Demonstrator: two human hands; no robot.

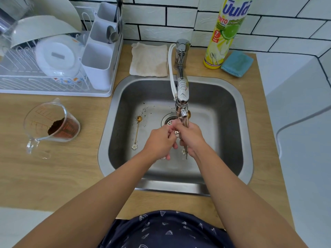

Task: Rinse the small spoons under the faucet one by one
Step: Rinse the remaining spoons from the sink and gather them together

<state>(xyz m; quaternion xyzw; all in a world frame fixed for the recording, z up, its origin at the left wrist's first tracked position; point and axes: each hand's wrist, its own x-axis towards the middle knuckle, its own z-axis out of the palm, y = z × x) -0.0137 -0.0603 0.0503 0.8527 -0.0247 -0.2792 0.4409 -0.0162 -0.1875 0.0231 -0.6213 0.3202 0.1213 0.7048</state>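
Spoons [186, 120] sit bunched in the right hand [191, 138] under the faucet [182, 97] — left hand's [161, 140] curled fingers rub one clean.

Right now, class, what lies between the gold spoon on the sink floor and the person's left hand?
In the head view, only bare wet steel of the sink separates the gold spoon from the left hand; nothing else lies there.

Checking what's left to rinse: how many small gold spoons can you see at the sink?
2 clearly: one gold spoon lies on the sink floor left of the drain; another spoon is held by the right hand under the faucet. More may be hidden in the hands.
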